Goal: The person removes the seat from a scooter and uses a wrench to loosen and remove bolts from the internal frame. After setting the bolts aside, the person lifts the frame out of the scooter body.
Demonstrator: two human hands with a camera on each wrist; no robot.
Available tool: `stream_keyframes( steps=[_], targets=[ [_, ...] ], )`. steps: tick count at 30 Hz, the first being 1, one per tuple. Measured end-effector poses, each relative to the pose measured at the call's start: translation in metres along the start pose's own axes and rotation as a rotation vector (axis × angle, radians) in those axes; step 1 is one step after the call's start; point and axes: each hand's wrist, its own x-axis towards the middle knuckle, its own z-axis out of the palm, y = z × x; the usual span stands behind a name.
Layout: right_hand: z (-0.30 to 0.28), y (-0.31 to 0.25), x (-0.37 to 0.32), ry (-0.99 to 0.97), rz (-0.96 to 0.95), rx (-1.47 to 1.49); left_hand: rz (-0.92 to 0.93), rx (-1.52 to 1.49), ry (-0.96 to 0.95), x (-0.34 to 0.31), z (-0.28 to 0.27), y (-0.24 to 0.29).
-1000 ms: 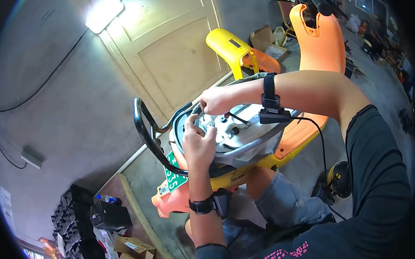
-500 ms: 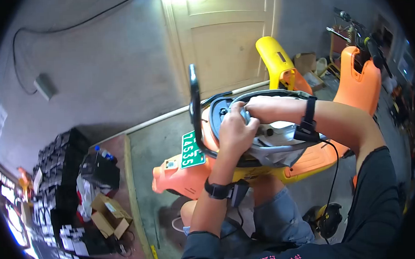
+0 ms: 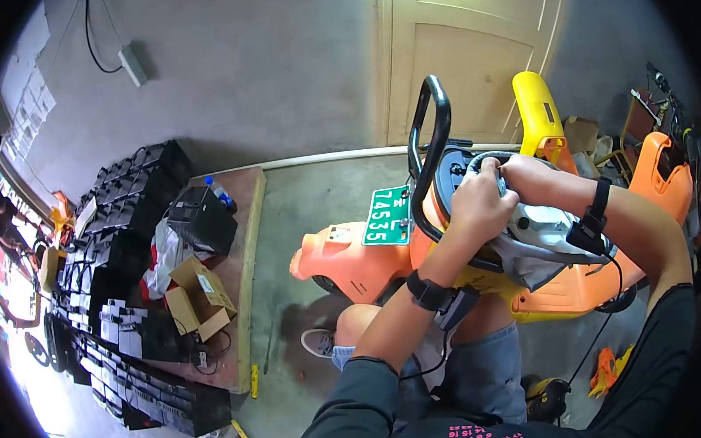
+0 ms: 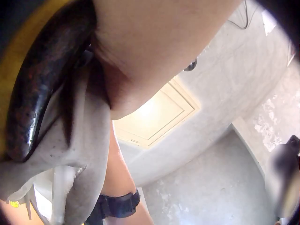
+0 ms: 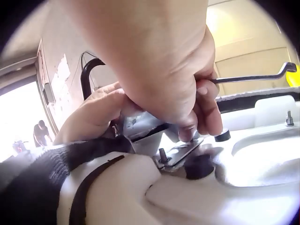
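Note:
A scooter seat lies with its underside up, its pale base [image 5: 262, 187] wrapped by a grey cover [image 3: 527, 257]. My right hand [image 3: 522, 172] is over the seat's rear end, gripping a thin metal wrench [image 5: 248, 78] whose offset end sticks out past the hand. Its fingertips reach down to a flat metal plate [image 5: 183, 152] beside a bolt [image 5: 163, 153]. Close against it, my left hand [image 3: 481, 206] curls its fingers round a grey metal bracket [image 5: 140, 125] at the seat's end. The left fingertips are partly hidden behind the right hand.
A black grab rail [image 3: 442, 119] rises beside the left hand, above the green number plate [image 3: 386, 217]. The orange scooter body [image 3: 352, 254] lies below. Black batteries [image 3: 114, 247] and an open cardboard box [image 3: 200, 298] stand on the left, with a yellow body panel [image 3: 536, 106] by the door.
The head view has swung left, bringing the batteries and doorway further in. My left hand has closed in beside the right at the seat's end; both stay there.

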Motion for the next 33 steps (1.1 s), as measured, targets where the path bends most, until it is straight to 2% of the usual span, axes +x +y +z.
stream_keyframes(
  steps=[2,6,8,9,16,17,22,24,25,29,30,32,33],
  targets=[
    [0.001,0.003,-0.001,-0.014,0.024,-0.034,0.003,0.004,-0.006,0.000,-0.001,-0.001],
    [-0.002,0.003,-0.006,0.043,0.050,0.186,0.009,0.004,-0.027,0.001,0.000,-0.002],
    [-0.001,0.014,-0.003,-0.089,0.156,0.189,0.023,0.010,-0.035,-0.001,0.001,-0.002],
    [-0.005,0.017,-0.001,-0.166,0.115,0.126,0.009,0.015,-0.029,-0.001,0.000,0.000],
    [-0.006,0.014,0.011,-0.302,0.212,-0.003,-0.014,0.003,-0.031,0.001,-0.001,0.001],
    [-0.001,0.016,0.010,-0.269,0.159,-0.053,0.032,-0.012,0.002,0.000,0.001,-0.001],
    [-0.004,0.006,0.019,-0.228,0.040,0.030,0.016,0.039,0.005,-0.001,-0.002,0.001],
    [-0.012,0.000,0.015,-0.255,0.097,-0.030,0.061,0.018,0.064,0.003,0.008,-0.010],
    [-0.008,0.005,0.014,-0.215,0.043,0.022,0.074,0.040,0.051,0.004,0.010,-0.010],
    [0.004,0.016,0.013,-0.249,0.057,0.048,0.114,0.085,0.084,0.005,0.011,-0.012],
    [0.005,0.016,0.011,-0.207,0.031,0.099,0.122,0.100,0.084,0.006,0.010,-0.013],
    [0.000,0.011,0.008,-0.177,0.090,0.201,0.104,0.087,0.064,0.005,0.010,-0.013],
    [-0.001,0.007,0.012,-0.248,0.175,0.165,0.094,0.081,0.057,0.006,0.009,-0.012]
  ],
)
